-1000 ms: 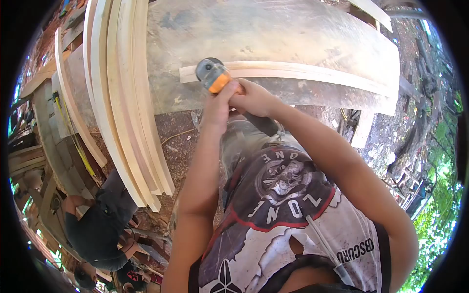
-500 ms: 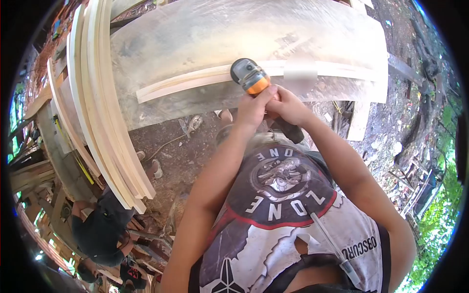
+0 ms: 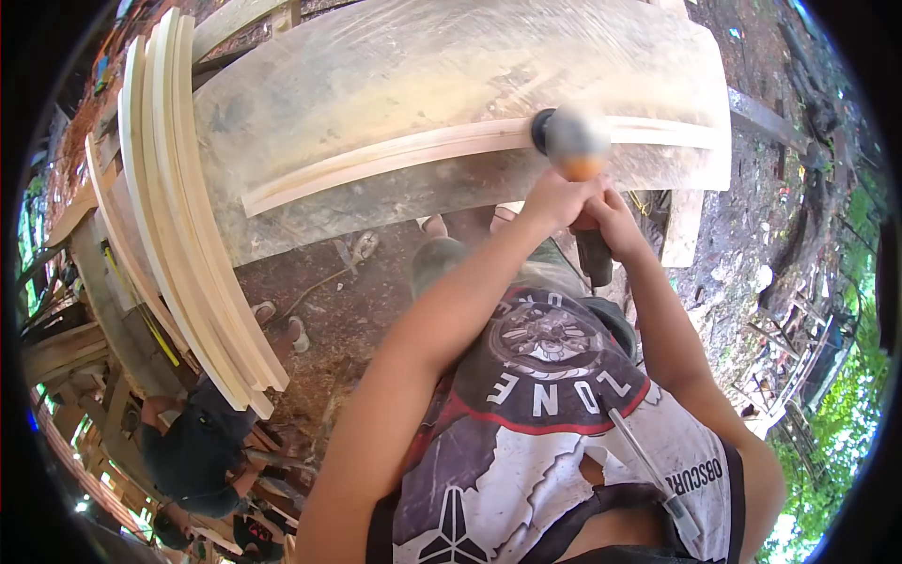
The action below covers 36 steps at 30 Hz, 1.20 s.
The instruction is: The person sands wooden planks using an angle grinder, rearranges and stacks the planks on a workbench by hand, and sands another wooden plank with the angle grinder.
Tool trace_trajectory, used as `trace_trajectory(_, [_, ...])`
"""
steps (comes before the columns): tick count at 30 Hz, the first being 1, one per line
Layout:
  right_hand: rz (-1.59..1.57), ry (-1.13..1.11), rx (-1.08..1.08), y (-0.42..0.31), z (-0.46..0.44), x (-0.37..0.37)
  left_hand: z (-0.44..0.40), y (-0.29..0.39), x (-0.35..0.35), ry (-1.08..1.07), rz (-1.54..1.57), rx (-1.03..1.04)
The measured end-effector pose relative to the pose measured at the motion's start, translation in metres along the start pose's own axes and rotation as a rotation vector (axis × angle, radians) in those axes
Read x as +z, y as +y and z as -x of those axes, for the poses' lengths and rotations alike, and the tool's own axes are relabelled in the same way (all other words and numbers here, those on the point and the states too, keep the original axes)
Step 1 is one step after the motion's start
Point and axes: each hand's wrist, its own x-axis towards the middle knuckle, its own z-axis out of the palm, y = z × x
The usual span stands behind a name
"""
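Observation:
An angle grinder [image 3: 581, 170] with an orange and dark body is in both my hands, and a blurred patch covers part of its head. My left hand [image 3: 558, 199] wraps round the body near the head. Just to its right, my right hand [image 3: 616, 222] is closed on the same body, whose dark rear end points back toward my shirt. The grinder's round dark disc [image 3: 542, 131] is at a long pale wood strip [image 3: 395, 153] lying along the near part of the board-topped bench [image 3: 366, 89]. Whether the disc touches the wood I cannot tell.
Several long pale strips [image 3: 183, 207] are stacked across the bench's left end and overhang toward me. A person in a dark shirt [image 3: 197, 451] is at the lower left, near scrap wood. A cord-like line [image 3: 315, 285] lies on the dirt floor.
Both hands and the grinder have moved right along the strip. The grinder's head now lies under the blurred patch. My view has shifted slightly.

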Motion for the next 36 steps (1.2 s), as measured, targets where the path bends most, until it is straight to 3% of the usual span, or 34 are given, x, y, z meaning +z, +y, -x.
trace_trajectory(2, [-0.141, 0.037, 0.047, 0.004, 0.009, 0.000, -0.005, 0.005, 0.002, -0.063, -0.230, -0.090])
trace_trajectory(6, [-0.201, 0.107, 0.038, 0.004, 0.011, 0.026, 0.001, -0.002, -0.016, -0.040, -0.257, -0.064])
trace_trajectory(9, [-0.079, 0.045, 0.071, 0.001, 0.001, 0.062, 0.032, 0.006, -0.055, 0.001, -0.204, -0.128])
trace_trajectory(11, [0.037, -0.019, 0.050, -0.015, 0.003, 0.101, 0.054, 0.000, -0.080, 0.051, 0.042, -0.010])
trace_trajectory(14, [0.063, -0.124, 0.053, -0.009, -0.010, 0.139, 0.078, -0.014, -0.118, 0.127, 0.159, -0.030])
trace_trajectory(17, [0.134, -0.225, -0.003, -0.017, -0.023, 0.189, 0.113, 0.007, -0.159, 0.268, 0.101, -0.080])
trace_trajectory(22, [0.331, -0.249, -0.048, -0.047, -0.036, 0.278, 0.149, 0.025, -0.233, 0.323, 0.162, -0.052])
trace_trajectory(24, [0.316, -0.323, -0.079, -0.044, -0.049, 0.307, 0.165, 0.036, -0.253, 0.412, 0.320, -0.036])
trace_trajectory(28, [0.215, -0.481, -0.098, -0.037, -0.074, 0.361, 0.192, 0.040, -0.305, 0.436, 0.307, -0.110])
trace_trajectory(31, [0.348, -0.439, -0.105, -0.068, -0.057, 0.394, 0.206, 0.042, -0.333, 0.438, 0.242, -0.049])
trace_trajectory(36, [0.469, -0.452, -0.224, -0.059, -0.075, 0.433, 0.223, 0.034, -0.367, 0.547, 0.339, -0.065])
